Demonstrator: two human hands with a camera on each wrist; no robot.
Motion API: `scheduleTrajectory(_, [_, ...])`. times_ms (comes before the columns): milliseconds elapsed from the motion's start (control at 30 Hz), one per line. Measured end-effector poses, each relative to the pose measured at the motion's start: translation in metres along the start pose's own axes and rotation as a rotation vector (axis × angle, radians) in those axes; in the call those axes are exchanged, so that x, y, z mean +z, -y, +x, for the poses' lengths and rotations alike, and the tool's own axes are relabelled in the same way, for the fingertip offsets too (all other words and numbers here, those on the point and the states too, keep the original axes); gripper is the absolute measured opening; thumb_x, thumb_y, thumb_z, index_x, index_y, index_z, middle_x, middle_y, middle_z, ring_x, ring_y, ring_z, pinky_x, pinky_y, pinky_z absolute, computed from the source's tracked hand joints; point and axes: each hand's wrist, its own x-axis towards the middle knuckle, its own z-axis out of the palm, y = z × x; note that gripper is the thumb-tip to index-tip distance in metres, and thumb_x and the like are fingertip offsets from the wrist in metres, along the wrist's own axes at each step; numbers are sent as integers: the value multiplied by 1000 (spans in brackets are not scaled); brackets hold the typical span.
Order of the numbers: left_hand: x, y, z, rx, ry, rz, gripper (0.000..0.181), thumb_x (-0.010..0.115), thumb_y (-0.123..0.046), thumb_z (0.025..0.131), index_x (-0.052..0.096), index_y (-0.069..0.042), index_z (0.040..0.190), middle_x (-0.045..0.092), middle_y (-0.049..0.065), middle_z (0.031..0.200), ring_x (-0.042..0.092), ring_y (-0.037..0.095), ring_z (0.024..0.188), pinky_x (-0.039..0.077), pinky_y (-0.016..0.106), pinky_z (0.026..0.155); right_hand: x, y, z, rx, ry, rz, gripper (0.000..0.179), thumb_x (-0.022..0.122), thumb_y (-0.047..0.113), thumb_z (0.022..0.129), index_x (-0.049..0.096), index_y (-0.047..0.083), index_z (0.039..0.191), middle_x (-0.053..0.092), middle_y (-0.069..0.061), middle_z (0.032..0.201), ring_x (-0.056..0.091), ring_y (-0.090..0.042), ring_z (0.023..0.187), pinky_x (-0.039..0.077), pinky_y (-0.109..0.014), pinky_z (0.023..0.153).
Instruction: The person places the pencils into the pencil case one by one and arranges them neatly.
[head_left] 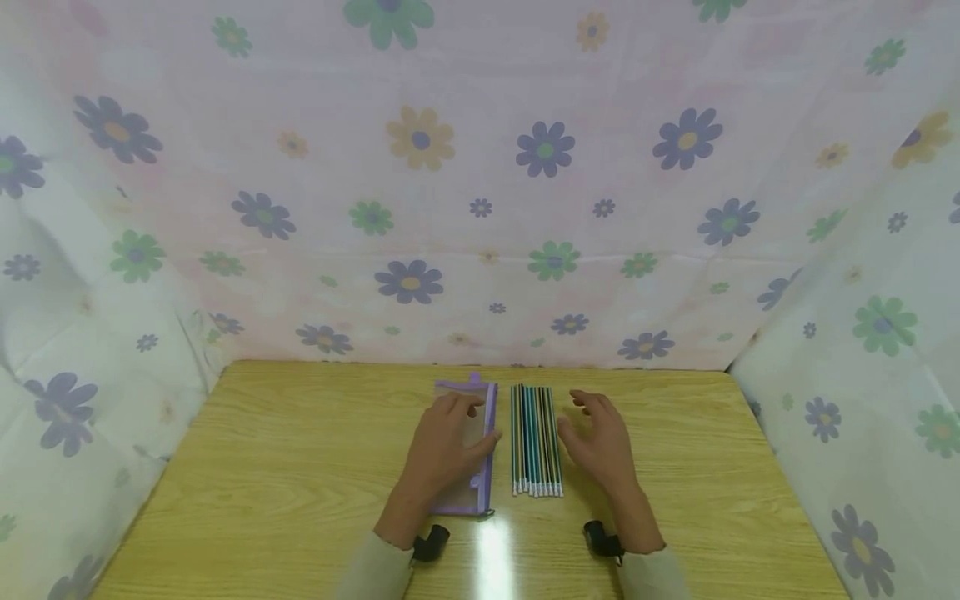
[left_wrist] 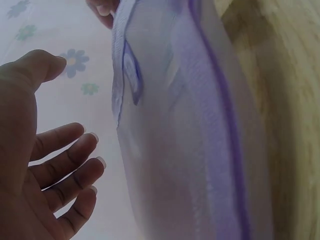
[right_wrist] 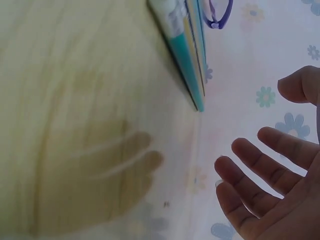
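A row of striped pencils (head_left: 535,442) lies side by side on the table, their white eraser ends toward the near edge. Just left of them is a flat see-through pouch (head_left: 457,503) with purple edging and a zipper. My left hand (head_left: 444,442) hovers over the pouch with loosely bent fingers and holds nothing; it hides much of the pouch. To the right of the pencils my right hand (head_left: 602,440) hangs above the table, thumb toward them, fingers relaxed and nothing held. Both wrist views show gaps between the hands and these things.
The wooden table (head_left: 285,467) reaches back to a flowered cloth (head_left: 480,242), which also hangs along both sides. A black wrist camera (head_left: 432,543) sits at the left wrist, and another black camera (head_left: 602,539) at the right. Light glares off the near middle of the tabletop.
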Motion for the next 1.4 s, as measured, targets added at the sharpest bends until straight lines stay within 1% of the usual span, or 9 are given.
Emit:
scheduleTrajectory(133, [3, -3, -1, -7, 15, 28, 58, 80, -48, 91, 68, -10, 133, 68, 4, 116, 64, 21, 102, 57, 42, 91, 3, 3, 0, 16, 15, 10, 48, 76, 16, 95, 65, 3, 140, 68, -20, 123, 65, -40, 108, 58, -57, 89])
scheduleTrajectory(233, [5, -5, -2, -8, 23, 61, 60, 81, -48, 90, 67, -9, 134, 68, 3, 117, 64, 20, 103, 58, 41, 91, 4, 4, -1, 19, 26, -20, 48, 77, 16, 94, 66, 2, 138, 69, -19, 117, 66, -37, 101, 59, -54, 85])
scheduleTrajectory(400, [7, -7, -5, -7, 28, 83, 68, 83, -50, 89, 64, -7, 138, 65, 3, 110, 62, 18, 96, 58, 37, 84, 5, 6, -3, 16, 36, -77, 46, 77, 15, 93, 67, -2, 135, 70, -15, 105, 68, -29, 89, 60, -47, 76])
scheduleTrajectory(567, [8, -9, -8, -30, 30, 85, 72, 83, -51, 89, 62, -7, 141, 63, 1, 108, 60, 15, 94, 58, 34, 81, 3, 8, -5, 79, 67, -81, 42, 78, 13, 92, 68, -2, 131, 69, -7, 90, 65, -17, 75, 57, -36, 65])
scheduleTrajectory(667, [9, -9, -9, -56, 41, 87, 72, 82, -51, 89, 61, -7, 142, 62, 1, 108, 60, 15, 93, 58, 33, 79, 3, 7, -5, 129, 109, -103, 36, 78, 13, 92, 71, 0, 125, 68, -2, 83, 62, -13, 70, 56, -32, 62])
scheduleTrajectory(833, [11, -10, -10, -80, 53, 92, 72, 81, -52, 90, 61, -7, 142, 62, 1, 108, 60, 15, 94, 58, 32, 78, 6, 6, -6, 163, 171, -146, 15, 77, 13, 92, 73, 4, 103, 65, 1, 77, 58, -12, 67, 53, -31, 62])
scheduleTrajectory(933, [14, -10, -10, -87, 56, 93, 69, 81, -50, 91, 60, -6, 140, 61, 1, 107, 59, 14, 93, 58, 31, 77, 7, 7, -7, 177, 192, -146, 10, 78, 14, 91, 72, 6, 93, 65, 1, 75, 58, -12, 66, 53, -31, 61])
scheduleTrajectory(1133, [17, -10, -12, -92, 55, 51, 57, 82, -44, 92, 62, -7, 130, 60, -1, 101, 57, 12, 89, 56, 30, 75, 8, 10, -9, 201, 229, -180, 14, 78, 15, 90, 71, 8, 82, 65, 1, 71, 58, -12, 62, 52, -30, 56])
scheduleTrajectory(1400, [19, -11, -12, -109, 13, -7, 44, 83, -32, 92, 62, -8, 122, 61, 0, 100, 59, 12, 84, 56, 27, 70, 7, 16, -12, 312, 254, -201, 34, 79, 19, 89, 62, 14, 61, 54, 4, 56, 46, -13, 50, 39, -27, 47])
